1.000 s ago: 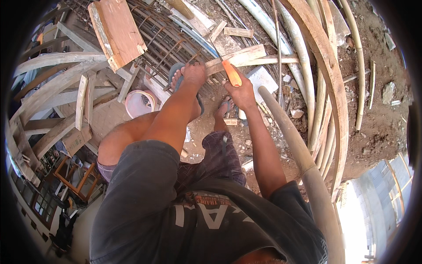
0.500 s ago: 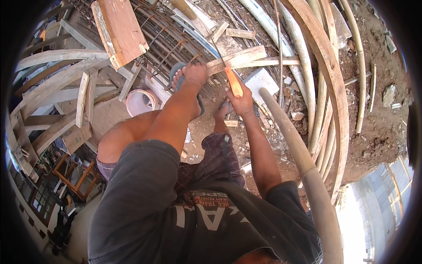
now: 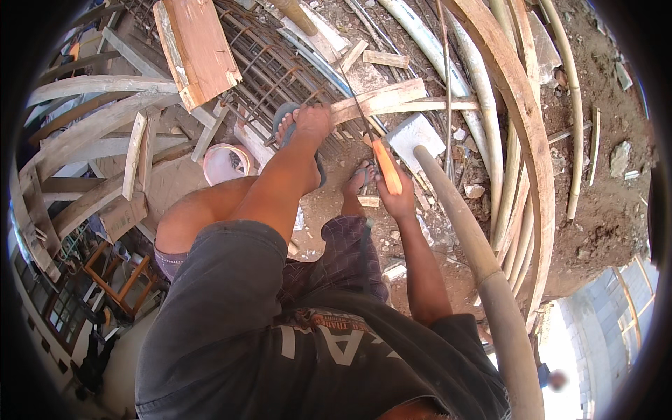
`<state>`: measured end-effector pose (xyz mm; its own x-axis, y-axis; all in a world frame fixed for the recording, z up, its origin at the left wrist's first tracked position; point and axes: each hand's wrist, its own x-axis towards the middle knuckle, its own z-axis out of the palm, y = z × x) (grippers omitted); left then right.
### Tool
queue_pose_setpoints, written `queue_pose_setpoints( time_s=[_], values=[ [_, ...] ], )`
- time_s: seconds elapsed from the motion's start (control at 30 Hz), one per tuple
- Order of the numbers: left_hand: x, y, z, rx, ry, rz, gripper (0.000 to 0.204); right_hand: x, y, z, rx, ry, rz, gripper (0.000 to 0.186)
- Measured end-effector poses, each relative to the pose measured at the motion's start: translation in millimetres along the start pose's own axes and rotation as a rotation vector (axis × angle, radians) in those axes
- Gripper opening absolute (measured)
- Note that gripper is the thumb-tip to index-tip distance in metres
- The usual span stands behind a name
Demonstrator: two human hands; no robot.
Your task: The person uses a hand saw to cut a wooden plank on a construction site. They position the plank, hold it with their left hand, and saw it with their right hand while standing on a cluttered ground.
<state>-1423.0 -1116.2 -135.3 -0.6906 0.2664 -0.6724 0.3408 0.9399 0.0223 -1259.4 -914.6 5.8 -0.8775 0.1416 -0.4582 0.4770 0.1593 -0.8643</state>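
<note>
Orange plastic marked the handle of the handsaw (image 3: pixel 384 168), which the right hand (image 3: pixel 397 199) grasped with its fingers clenched around the grip. The thin blade ran up and away from the handle toward the far side, meeting the pale wooden plank (image 3: pixel 381 99) that lay crosswise over the rubble. The left hand (image 3: pixel 313 120) pressed down on the left end of that plank, palm flat on the wood; whether its fingers curled round the edge could not be told. Just left of that hand a foot in a grey sandal (image 3: pixel 285 126) rested on the rebar mesh (image 3: pixel 269 66), and the other foot stood on the dirt near the saw handle.

Beside the left knee sat a white bucket (image 3: pixel 225 164). A reddish plywood board (image 3: pixel 197 46) lay tilted on the mesh at the far left. A flat grey slab (image 3: pixel 418 136) lay just right of the saw. To the right, a thick grey pipe (image 3: pixel 470 246) ran from near the saw toward the near edge, and beyond it curved timber strips (image 3: pixel 521 119) and bent pipes swept across the bare earth.
</note>
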Motion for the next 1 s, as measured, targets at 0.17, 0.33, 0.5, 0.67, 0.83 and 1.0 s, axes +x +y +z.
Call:
queue_pose_setpoints(
  time_s=[0.17,0.33,0.5,0.67,0.83,1.0],
  values=[
    [-10,3,-9,-0.037,-0.042,-0.028,0.052,38,12,18,-0.054,-0.093,0.103,0.061],
    [-7,2,-7,-0.019,-0.011,0.017,0.054,-182,-50,-60,-0.141,-0.069,0.037,0.070],
    [-1,0,-2,-0.010,-0.012,0.009,0.053,-110,-33,-37,-0.109,-0.027,0.001,0.066],
    [-12,2,-7,0.015,0.033,-0.001,0.054,77,20,34,-0.078,-0.036,0.009,0.061],
    [-13,3,-16,-0.007,-0.011,0.019,0.059,-93,-19,-25,-0.164,-0.061,-0.019,0.066],
    [-6,0,-9,-0.019,-0.065,0.040,0.060,-181,-50,-58,-0.145,-0.021,0.032,0.067]
  ],
)
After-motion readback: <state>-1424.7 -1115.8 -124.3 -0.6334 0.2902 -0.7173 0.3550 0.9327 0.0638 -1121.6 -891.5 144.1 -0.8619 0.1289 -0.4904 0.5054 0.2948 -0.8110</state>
